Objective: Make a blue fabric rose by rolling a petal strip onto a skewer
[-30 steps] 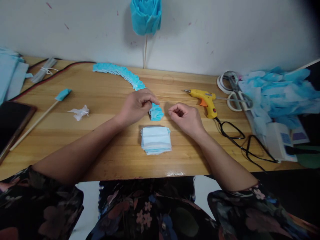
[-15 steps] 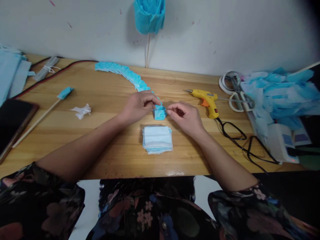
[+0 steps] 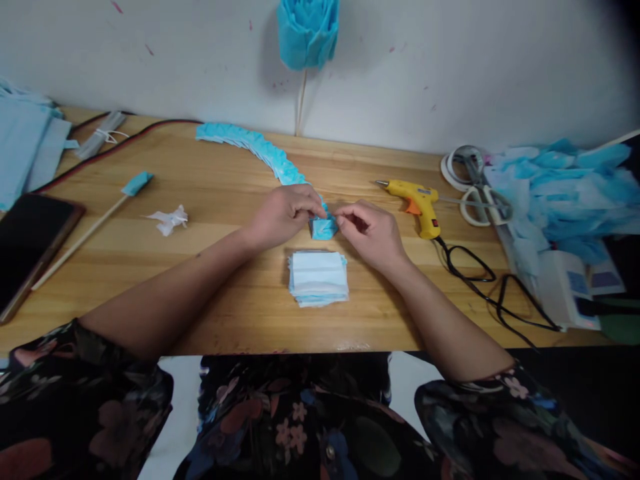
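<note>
A small folded blue fabric piece (image 3: 323, 230) lies on the table between my hands. My left hand (image 3: 287, 215) is closed in a pinch at its upper left edge, fingertips touching it. From the other side my right hand (image 3: 373, 233) pinches at the piece's upper right corner. Behind my left hand, a curved row of overlapping folded blue pieces (image 3: 250, 143) runs off to the far left; my fingers hide part of its near end. Just in front of the hands sits a stack of pale blue and white fabric rectangles (image 3: 319, 277).
To the right are a yellow glue gun (image 3: 415, 200) with a black cord, scissors (image 3: 483, 200), a tape roll (image 3: 457, 167) and heaped blue fabric (image 3: 570, 193). On the left lie a phone (image 3: 37, 240), a blue-tipped stick (image 3: 83, 237) and a white scrap (image 3: 171, 219). A blue fabric flower (image 3: 307, 33) stands behind.
The whole view has shifted slightly, so things appear a little farther right. Both hands stay at the folded blue piece, with only small finger movement.
</note>
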`<state>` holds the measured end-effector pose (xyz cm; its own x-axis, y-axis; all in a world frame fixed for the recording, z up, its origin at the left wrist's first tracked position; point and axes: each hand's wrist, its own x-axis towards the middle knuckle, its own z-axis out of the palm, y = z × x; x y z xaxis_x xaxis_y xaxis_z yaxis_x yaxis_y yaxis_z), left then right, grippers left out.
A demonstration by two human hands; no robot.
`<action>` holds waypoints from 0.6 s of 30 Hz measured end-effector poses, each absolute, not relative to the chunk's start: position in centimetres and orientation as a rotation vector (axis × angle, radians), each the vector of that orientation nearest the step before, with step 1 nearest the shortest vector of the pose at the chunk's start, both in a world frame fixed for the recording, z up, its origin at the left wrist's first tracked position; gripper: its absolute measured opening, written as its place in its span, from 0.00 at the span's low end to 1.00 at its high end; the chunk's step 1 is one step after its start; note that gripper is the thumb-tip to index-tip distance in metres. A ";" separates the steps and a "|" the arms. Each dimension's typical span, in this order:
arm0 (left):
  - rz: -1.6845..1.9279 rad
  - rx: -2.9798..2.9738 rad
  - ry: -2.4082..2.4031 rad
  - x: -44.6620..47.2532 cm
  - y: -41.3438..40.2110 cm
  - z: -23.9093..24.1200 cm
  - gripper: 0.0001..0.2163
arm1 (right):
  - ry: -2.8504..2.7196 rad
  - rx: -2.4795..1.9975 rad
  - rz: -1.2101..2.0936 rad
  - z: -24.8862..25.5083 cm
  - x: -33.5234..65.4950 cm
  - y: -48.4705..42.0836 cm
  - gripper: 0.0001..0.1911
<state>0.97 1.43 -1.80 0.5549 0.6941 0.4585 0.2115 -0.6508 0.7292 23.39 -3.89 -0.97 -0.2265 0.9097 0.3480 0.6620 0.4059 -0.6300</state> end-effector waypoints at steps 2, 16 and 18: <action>0.984 2.244 0.715 0.9 1.3 -1.7 0.16 | -1.983 -1.268 0.438 -0.9 23.5 -4.0 0.10; 1.184 2.108 0.702 0.7 1.4 -1.3 0.16 | -2.241 -1.207 0.221 -1.7 23.8 -4.1 0.17; 1.230 2.117 0.743 0.4 1.7 -1.1 0.16 | -2.250 -1.225 0.216 -1.6 23.8 -4.1 0.17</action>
